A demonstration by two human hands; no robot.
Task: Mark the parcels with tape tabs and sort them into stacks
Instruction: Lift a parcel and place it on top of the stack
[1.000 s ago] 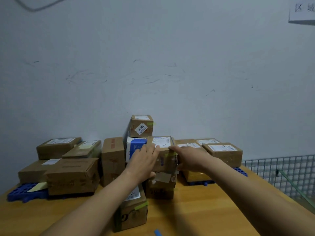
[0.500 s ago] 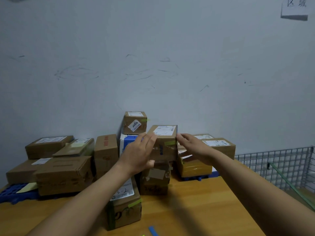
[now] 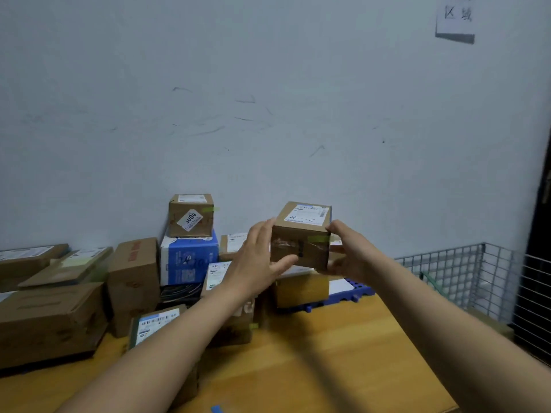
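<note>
Wood table (image 3: pixel 328 368) w/ parcels (image 3: pixel 134 281), scuffed wall (image 3: pixel 268 84), wire rack (image 3: pixel 447 272) rt.

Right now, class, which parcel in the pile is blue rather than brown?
The blue-and-white box, directly under the small brown box with the slanted white sticker; the others are brown cardboard.
</note>
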